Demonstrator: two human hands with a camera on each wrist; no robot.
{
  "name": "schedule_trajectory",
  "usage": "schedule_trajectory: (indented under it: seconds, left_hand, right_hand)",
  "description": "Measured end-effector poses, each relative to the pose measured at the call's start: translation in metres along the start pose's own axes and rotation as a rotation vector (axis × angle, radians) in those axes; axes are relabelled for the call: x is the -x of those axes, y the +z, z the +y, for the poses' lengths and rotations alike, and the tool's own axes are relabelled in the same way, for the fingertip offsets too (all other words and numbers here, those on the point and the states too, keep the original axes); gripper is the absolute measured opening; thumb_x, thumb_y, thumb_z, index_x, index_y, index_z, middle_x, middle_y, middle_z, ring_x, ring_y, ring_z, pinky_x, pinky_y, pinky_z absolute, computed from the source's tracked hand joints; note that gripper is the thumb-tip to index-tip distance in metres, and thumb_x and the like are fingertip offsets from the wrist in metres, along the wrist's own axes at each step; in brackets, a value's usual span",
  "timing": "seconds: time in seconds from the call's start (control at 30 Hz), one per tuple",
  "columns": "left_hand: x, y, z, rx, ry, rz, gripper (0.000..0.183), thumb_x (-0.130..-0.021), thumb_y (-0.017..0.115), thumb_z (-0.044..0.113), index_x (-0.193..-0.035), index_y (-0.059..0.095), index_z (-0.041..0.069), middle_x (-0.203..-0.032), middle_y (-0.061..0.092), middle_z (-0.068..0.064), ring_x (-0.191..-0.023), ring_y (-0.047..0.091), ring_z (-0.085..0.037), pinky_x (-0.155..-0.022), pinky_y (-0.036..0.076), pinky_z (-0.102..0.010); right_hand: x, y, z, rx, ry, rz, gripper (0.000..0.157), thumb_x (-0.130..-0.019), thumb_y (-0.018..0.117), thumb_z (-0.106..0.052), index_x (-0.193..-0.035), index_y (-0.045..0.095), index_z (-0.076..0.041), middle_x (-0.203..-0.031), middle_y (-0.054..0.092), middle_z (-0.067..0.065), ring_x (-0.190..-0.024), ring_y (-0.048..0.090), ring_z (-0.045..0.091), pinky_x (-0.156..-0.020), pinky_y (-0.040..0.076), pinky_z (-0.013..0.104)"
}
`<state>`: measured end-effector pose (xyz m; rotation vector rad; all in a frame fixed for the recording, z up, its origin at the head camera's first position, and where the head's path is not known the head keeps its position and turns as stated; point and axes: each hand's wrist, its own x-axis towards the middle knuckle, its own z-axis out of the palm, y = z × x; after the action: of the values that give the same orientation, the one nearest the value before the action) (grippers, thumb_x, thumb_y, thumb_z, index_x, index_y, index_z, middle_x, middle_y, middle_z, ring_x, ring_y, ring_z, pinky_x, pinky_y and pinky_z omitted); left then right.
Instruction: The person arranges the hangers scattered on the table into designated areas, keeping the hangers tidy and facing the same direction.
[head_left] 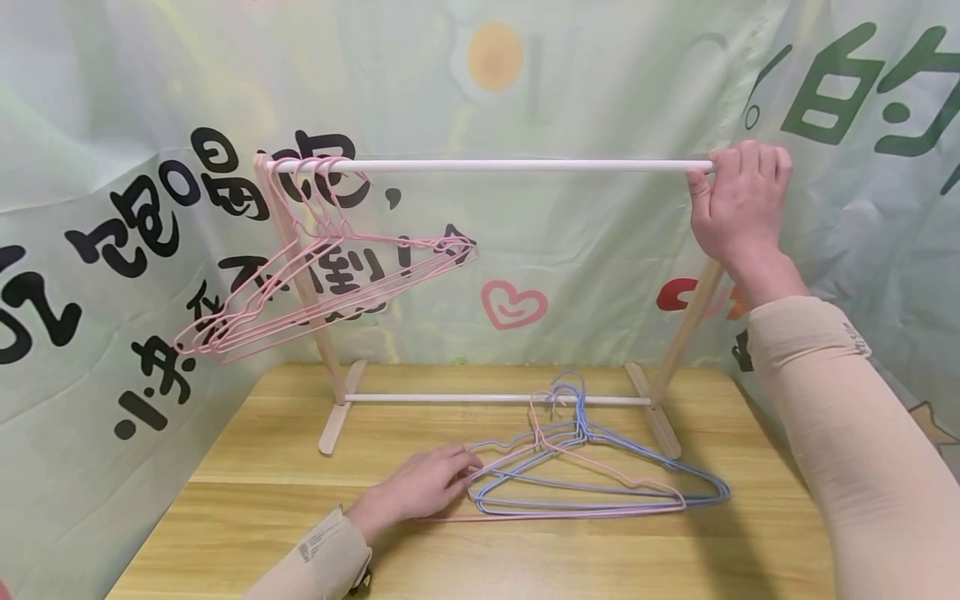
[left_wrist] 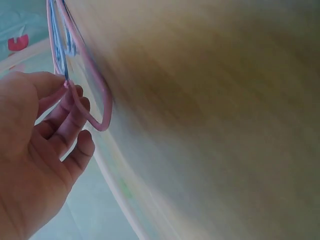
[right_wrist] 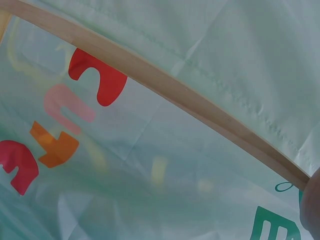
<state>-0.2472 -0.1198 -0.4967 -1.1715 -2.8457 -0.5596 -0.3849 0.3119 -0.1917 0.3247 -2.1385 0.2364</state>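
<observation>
My right hand (head_left: 746, 200) grips the right end of the white top rod (head_left: 525, 166) of a small wooden clothes rack; only a bit of that hand shows at the right wrist view's edge. Low over the table, my left hand (head_left: 431, 483) is at the left end of a pile of wire hangers. In the left wrist view, its thumb and fingers pinch a pink hanger (left_wrist: 105, 97) near its corner. Blue hangers (head_left: 712, 493) lie in the pile together with pink wire, their hooks near the rack's lower rod (head_left: 450, 398).
Several pink hangers (head_left: 258, 283) hang bunched at the rod's left end. Slanted wooden legs (head_left: 690, 329) stand on flat wooden feet (head_left: 335, 429) on the wood-grain table (head_left: 247, 500). A printed pale green cloth (head_left: 600, 92) hangs close behind.
</observation>
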Motion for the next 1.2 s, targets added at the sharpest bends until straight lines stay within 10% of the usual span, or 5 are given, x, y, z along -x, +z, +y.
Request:
schedule_trajectory:
  seconds: [0.47,1.2]
  left_hand:
    - [-0.001,-0.001,0.005,0.019,-0.082,-0.033,0.028,-0.103,0.063,0.018,-0.13,0.068,0.017,-0.109,0.072,0.006,-0.093,0.065,-0.005,-0.08,0.057,-0.03]
    - [0.002,-0.014,0.007,0.004,-0.014,0.218,0.024,-0.103,0.063,0.016,-0.126,0.071,0.017,-0.093,0.06,0.011,-0.065,0.044,0.001,-0.052,0.038,-0.017]
  right_hand:
    - [0.001,0.0,0.001,-0.005,-0.006,0.006,0.061,-0.11,0.029,-0.05,-0.119,0.045,0.009,-0.111,0.04,0.03,-0.11,0.032,0.05,-0.111,0.016,0.06]
    - [0.0,0.002,0.0,-0.011,-0.017,0.025,0.062,-0.11,0.03,-0.049,-0.118,0.045,0.01,-0.11,0.041,0.03,-0.109,0.033,0.05,-0.11,0.017,0.061]
